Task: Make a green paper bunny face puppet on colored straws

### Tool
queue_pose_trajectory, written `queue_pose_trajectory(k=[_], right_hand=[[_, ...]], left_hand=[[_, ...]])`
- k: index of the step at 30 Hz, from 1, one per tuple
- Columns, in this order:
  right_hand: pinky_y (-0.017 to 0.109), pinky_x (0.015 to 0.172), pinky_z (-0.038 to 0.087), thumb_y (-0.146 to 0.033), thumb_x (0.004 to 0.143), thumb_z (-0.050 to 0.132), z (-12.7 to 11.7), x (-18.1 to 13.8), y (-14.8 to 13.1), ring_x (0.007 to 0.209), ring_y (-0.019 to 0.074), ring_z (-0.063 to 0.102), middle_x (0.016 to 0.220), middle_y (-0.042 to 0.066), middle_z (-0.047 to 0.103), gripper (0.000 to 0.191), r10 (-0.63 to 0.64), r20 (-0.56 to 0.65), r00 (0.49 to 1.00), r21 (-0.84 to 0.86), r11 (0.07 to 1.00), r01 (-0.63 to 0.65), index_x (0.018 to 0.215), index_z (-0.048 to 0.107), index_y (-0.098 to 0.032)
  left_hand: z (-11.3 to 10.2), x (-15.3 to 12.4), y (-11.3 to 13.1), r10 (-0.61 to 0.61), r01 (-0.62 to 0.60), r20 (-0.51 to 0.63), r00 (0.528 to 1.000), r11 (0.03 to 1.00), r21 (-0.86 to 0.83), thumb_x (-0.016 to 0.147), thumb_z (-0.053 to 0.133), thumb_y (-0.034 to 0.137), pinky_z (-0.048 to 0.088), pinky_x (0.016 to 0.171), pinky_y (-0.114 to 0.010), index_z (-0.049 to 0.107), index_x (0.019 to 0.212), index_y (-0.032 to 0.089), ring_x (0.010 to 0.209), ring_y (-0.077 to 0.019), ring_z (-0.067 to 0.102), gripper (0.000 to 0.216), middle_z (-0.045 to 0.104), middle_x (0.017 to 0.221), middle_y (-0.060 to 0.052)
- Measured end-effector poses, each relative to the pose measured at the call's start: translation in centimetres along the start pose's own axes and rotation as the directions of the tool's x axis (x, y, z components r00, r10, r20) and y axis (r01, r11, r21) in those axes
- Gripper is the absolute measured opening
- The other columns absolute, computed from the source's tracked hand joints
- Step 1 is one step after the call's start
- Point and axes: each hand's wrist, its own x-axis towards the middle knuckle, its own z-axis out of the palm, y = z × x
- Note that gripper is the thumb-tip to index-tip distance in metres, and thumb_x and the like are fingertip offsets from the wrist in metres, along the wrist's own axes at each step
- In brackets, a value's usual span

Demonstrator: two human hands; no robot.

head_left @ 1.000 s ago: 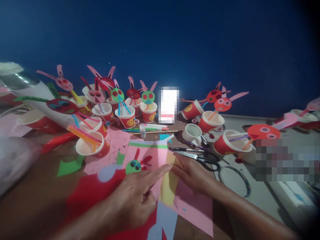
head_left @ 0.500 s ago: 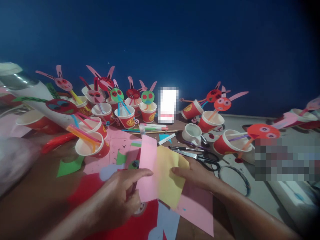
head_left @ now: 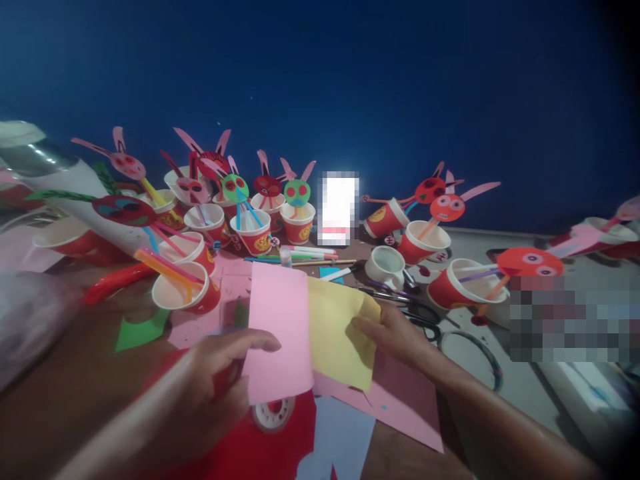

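Note:
My left hand point(head_left: 213, 373) pinches the left part of a pink paper sheet point(head_left: 280, 320), one digit on top and the others partly hidden. Against its right side lies a yellow paper sheet point(head_left: 333, 313), gripped at the right edge by my right hand point(head_left: 395, 337), thumb on top and fingers behind. Both sheets are lifted over the tabletop, and the yellow one has a bent corner and a shadow on it. Whether the two sheets are joined I cannot tell. Beneath them another pink sheet point(head_left: 415, 407) slants down to the right.
Red paper cups point(head_left: 253, 240) with paper faces on straws stand along the back. Scissors point(head_left: 425, 320), a white mug point(head_left: 385, 267), markers point(head_left: 313, 253) and a tape ring point(head_left: 493, 360) lie beyond my right hand. Red paper point(head_left: 225, 440) and a green scrap point(head_left: 143, 327) are at left.
My left hand has moved left with the pink sheet, which now shows a wider face. My right hand has risen slightly, and the yellow sheet is spread flatter.

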Motion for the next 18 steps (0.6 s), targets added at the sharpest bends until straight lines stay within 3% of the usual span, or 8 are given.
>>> queue_pose_trajectory(k=[3, 8, 13, 18], right_hand=[[0.026, 0.051, 0.047, -0.02, 0.071, 0.05, -0.2, 0.3, 0.6, 0.068, 0.0213, 0.065, 0.073, 0.003, 0.068, 0.018, -0.046, -0.045, 0.998, -0.011, 0.999, 0.045, 0.084, 0.062, -0.017], [0.028, 0.055, 0.048, -0.02, 0.069, 0.052, -1.2, 0.7, 0.8, 0.068, 0.021, 0.064, 0.078, 0.005, 0.068, 0.026, -0.084, -0.128, 0.988, 0.018, 0.996, 0.087, 0.093, 0.06, -0.014], [0.027, 0.054, 0.047, -0.024, 0.073, 0.051, -1.9, 1.0, 0.7, 0.065, 0.0203, 0.063, 0.075, 0.006, 0.066, 0.023, -0.039, -0.203, 0.978, 0.042, 0.998, 0.048, 0.091, 0.059, -0.013], [0.029, 0.06, 0.047, -0.026, 0.077, 0.048, -2.6, 1.4, 1.3, 0.07, 0.0202, 0.062, 0.083, 0.006, 0.066, 0.031, -0.156, -0.283, 0.946, -0.117, 0.985, 0.127, 0.105, 0.056, -0.014]], left_hand=[[-0.4, -0.2, -0.1, 0.026, -0.026, -0.01, 1.0, 1.0, -0.013, 0.069, 0.045, 0.018, 0.049, 0.077, -0.025, 0.065, 0.095, 0.03, 0.091, -0.0193, 0.064, 0.035, 0.07, 0.097, 0.0], [-0.6, -0.7, -0.1, -0.034, 0.035, -0.068, 0.997, 0.999, 0.019, 0.07, 0.045, 0.024, 0.048, 0.073, -0.025, 0.066, 0.094, 0.029, 0.089, -0.0207, 0.062, 0.032, 0.069, 0.093, -0.001], [-0.9, -1.0, -0.8, -0.023, 0.028, -0.075, 0.997, 0.998, 0.059, 0.068, 0.048, 0.025, 0.048, 0.067, -0.022, 0.067, 0.092, 0.028, 0.083, -0.0195, 0.062, 0.031, 0.069, 0.088, 0.001], [-1.4, -1.3, -1.6, -0.007, 0.017, -0.075, 0.997, 0.991, 0.131, 0.07, 0.045, 0.027, 0.048, 0.074, -0.024, 0.066, 0.093, 0.027, 0.083, -0.019, 0.061, 0.031, 0.069, 0.088, 0.001]])
